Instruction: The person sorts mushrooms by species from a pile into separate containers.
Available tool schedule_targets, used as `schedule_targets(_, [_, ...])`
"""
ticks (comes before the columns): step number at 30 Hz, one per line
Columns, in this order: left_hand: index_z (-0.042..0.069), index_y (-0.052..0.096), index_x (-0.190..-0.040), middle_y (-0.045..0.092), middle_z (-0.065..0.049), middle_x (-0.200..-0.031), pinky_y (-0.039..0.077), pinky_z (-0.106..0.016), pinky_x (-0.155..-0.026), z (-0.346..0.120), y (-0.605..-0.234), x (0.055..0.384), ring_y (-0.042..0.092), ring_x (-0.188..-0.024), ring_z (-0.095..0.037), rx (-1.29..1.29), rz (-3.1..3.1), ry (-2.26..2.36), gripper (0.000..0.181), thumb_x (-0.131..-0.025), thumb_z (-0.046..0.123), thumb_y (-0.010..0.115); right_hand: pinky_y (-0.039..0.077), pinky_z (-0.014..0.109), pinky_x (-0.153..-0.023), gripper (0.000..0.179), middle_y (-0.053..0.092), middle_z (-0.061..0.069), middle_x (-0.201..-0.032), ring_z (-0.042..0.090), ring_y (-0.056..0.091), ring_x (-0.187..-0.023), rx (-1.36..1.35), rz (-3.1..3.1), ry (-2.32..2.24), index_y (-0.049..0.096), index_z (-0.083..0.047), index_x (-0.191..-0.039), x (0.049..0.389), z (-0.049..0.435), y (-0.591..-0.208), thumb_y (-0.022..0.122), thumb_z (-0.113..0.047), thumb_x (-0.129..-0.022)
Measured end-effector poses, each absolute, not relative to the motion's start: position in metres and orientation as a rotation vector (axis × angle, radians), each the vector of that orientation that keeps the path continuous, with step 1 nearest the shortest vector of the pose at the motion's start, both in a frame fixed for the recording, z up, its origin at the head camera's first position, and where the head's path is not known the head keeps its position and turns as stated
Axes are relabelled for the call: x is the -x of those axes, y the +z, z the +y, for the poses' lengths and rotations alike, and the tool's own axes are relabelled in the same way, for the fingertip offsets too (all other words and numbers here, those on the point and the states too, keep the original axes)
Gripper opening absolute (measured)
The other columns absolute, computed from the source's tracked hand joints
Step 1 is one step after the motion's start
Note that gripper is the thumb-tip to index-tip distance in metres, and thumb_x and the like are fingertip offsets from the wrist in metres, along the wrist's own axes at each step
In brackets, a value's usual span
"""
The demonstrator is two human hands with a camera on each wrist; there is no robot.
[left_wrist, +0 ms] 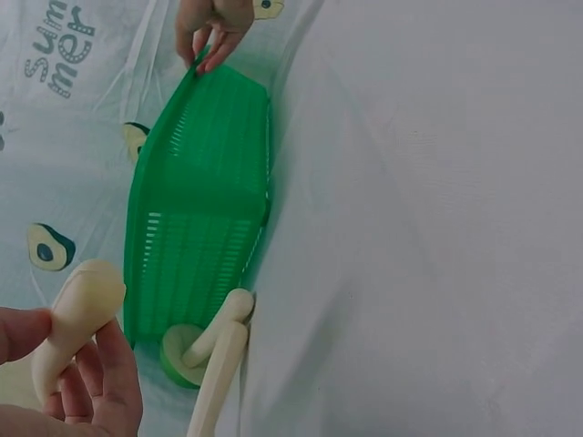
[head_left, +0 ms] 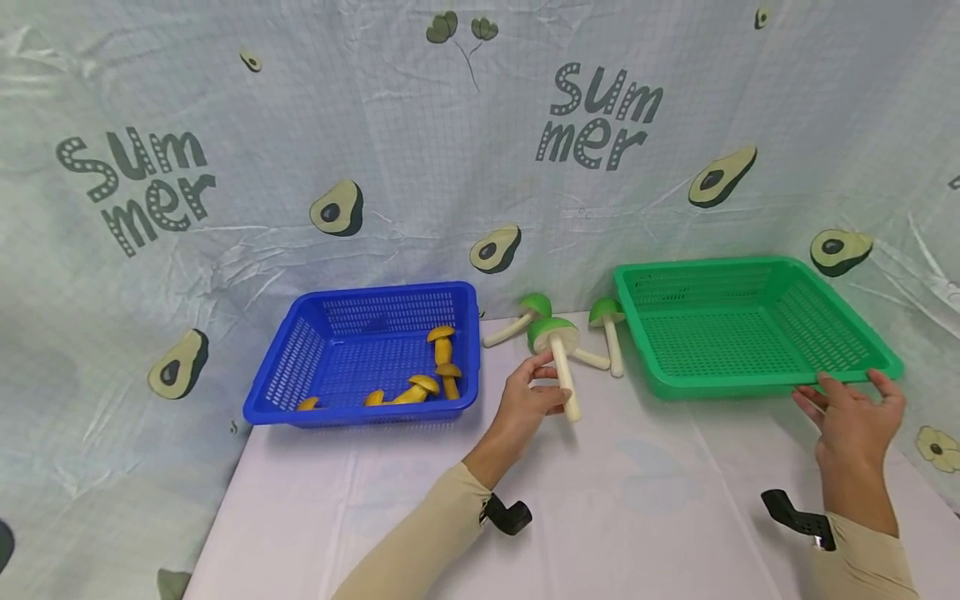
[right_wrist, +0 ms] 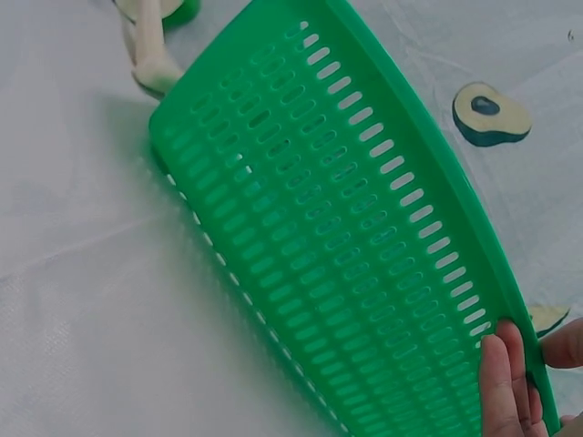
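In my left hand [head_left: 522, 404] I hold a toy mushroom with a green cap [head_left: 553, 335] by its pale stem, above the table. The left wrist view shows thumb and fingers around the stem [left_wrist: 82, 305]. Behind it lie more green-capped mushrooms [head_left: 606, 314], and one stem [head_left: 590, 359] has its cap hidden by the held mushroom. My right hand [head_left: 858, 421] grips the near right rim of a green basket [head_left: 720, 387]. Seen from the right wrist, the fingers [right_wrist: 496, 382] press the basket's outer wall, with the thumb across the rim.
On the left stands a blue basket [head_left: 272, 367] with several yellow mushrooms [head_left: 417, 388] inside, partly hidden by its front wall. A patterned cloth [head_left: 420, 167] hangs right behind both baskets. The white table [head_left: 600, 517] stretches toward me beneath both arms.
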State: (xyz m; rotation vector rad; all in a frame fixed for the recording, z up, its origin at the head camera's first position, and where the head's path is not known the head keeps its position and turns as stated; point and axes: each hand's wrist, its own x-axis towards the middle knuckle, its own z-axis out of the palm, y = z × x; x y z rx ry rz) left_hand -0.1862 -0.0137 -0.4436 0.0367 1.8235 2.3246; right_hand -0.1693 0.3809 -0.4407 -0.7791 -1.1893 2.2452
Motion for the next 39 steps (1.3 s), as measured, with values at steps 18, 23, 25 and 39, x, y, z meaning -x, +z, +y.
schedule_targets(18, [0.013,0.056,-0.143,0.058,-0.006,-0.109,0.060,-0.037,-0.078,0.028,-0.431,0.213,0.068,-0.086,-0.017,-0.089,1.775,2.329,0.061,-0.086,-0.006,0.071,0.058,0.030,-0.053,0.077,0.055,0.001,-0.102,0.019,0.071,-0.057,0.849,-1.190,2.204,0.030,-0.031,-0.140,0.166,0.387,-0.443,0.079,-0.005,-0.087])
schedule_targets(23, [0.014,0.059,-0.140,0.059,-0.006,-0.108,0.060,-0.039,-0.080,0.038,-0.423,0.222,0.067,-0.089,-0.019,-0.095,1.775,2.327,0.059,-0.086,-0.006,0.072,0.058,0.029,-0.052,0.077,0.055,0.001,-0.101,0.018,0.071,-0.057,0.853,-1.199,2.196,0.030,-0.031,-0.141,0.167,0.386,-0.444,0.079,-0.005,-0.087])
schedule_targets(25, [0.014,0.059,-0.140,0.059,-0.006,-0.107,0.060,-0.040,-0.081,0.041,-0.421,0.224,0.068,-0.091,-0.020,-0.095,1.767,2.329,0.058,-0.087,-0.006,0.072,0.058,0.030,-0.052,0.077,0.054,0.001,-0.101,0.019,0.071,-0.057,0.850,-1.197,2.198,0.031,-0.031,-0.141,0.167,0.386,-0.444,0.079,-0.004,-0.087])
schedule_targets(39, [0.016,0.062,-0.137,0.060,-0.006,-0.108,0.060,-0.040,-0.080,0.059,-0.420,0.242,0.068,-0.089,-0.021,-0.050,1.743,2.369,0.055,-0.088,-0.004,0.074,0.059,0.033,-0.054,0.078,0.053,0.002,-0.101,0.023,0.073,-0.059,0.800,-1.178,2.255,0.031,-0.030,-0.139,0.170,0.385,-0.444,0.080,-0.001,-0.085])
